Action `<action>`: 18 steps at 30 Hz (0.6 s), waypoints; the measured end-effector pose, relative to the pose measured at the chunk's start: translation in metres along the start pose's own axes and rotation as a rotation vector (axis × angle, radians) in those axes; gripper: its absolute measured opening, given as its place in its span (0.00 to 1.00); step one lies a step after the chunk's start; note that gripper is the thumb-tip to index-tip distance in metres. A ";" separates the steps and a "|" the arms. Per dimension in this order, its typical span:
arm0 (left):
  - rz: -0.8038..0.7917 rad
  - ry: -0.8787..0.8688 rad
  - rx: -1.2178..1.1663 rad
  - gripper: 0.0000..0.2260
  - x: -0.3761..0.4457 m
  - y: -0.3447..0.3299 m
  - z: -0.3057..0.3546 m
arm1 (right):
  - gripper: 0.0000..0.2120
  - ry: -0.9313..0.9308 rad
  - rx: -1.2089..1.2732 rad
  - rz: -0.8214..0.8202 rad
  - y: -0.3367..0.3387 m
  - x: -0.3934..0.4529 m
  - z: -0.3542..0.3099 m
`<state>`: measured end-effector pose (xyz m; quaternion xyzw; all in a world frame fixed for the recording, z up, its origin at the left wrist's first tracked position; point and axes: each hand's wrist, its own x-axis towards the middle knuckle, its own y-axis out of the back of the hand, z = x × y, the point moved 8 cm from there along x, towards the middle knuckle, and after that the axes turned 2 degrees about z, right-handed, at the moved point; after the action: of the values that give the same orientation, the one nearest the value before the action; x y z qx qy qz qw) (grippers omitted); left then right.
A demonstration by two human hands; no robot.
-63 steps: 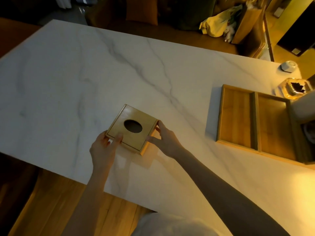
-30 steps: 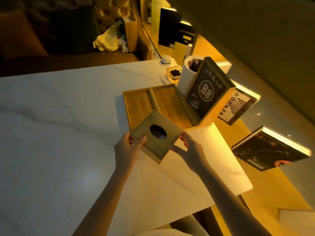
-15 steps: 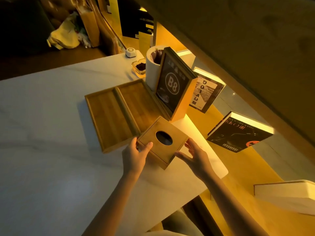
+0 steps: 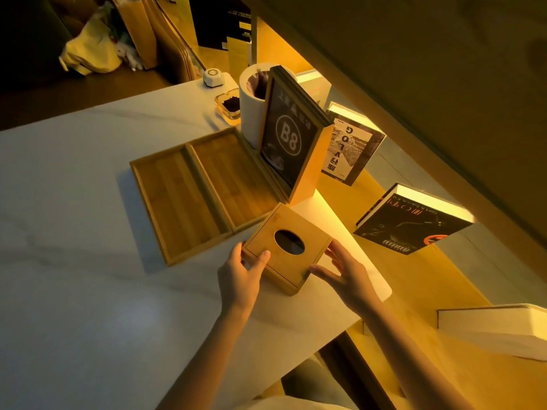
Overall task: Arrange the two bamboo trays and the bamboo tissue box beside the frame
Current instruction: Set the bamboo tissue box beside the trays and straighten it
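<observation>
The bamboo tissue box (image 4: 296, 266), with an oval hole in its lid, sits on the white marble table (image 4: 74, 261) at the near corner of the two bamboo trays. The left tray (image 4: 177, 199) and right tray (image 4: 233, 176) lie side by side, touching. The right tray's far side runs along the dark "B8" frame (image 4: 287, 137), which stands upright. My left hand (image 4: 239, 279) grips the box's left corner, thumb on the lid. My right hand (image 4: 346, 273) is at the box's right side with its fingers spread and holds nothing.
Behind the frame stand a white cylinder (image 4: 251, 113), a glass dish (image 4: 229, 105) and a small white device (image 4: 212, 76). Books (image 4: 411, 223) and a white box (image 4: 497, 327) lie on the lower ledge to the right. The table's right edge runs just past the tissue box.
The tissue box was carried from the table's middle to the trays' near corner and now rests beside the frame. My right hand's fingers have opened off the box.
</observation>
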<state>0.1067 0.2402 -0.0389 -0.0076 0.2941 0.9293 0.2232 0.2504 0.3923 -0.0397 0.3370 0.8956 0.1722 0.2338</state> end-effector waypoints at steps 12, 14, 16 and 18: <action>-0.044 -0.235 0.339 0.32 -0.027 -0.011 0.020 | 0.35 0.002 -0.046 0.046 0.009 0.011 -0.001; -0.096 -0.237 0.480 0.38 -0.029 -0.018 0.018 | 0.34 -0.024 0.000 0.027 0.004 0.009 0.002; -0.108 -0.235 0.570 0.36 -0.026 -0.021 0.014 | 0.33 -0.045 0.054 0.045 0.002 0.006 0.005; -0.138 -0.239 0.593 0.37 -0.021 -0.022 0.012 | 0.31 -0.049 0.108 0.082 0.001 0.003 0.006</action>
<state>0.1369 0.2544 -0.0380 0.1469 0.5224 0.7802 0.3111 0.2517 0.3956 -0.0451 0.3896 0.8830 0.1247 0.2301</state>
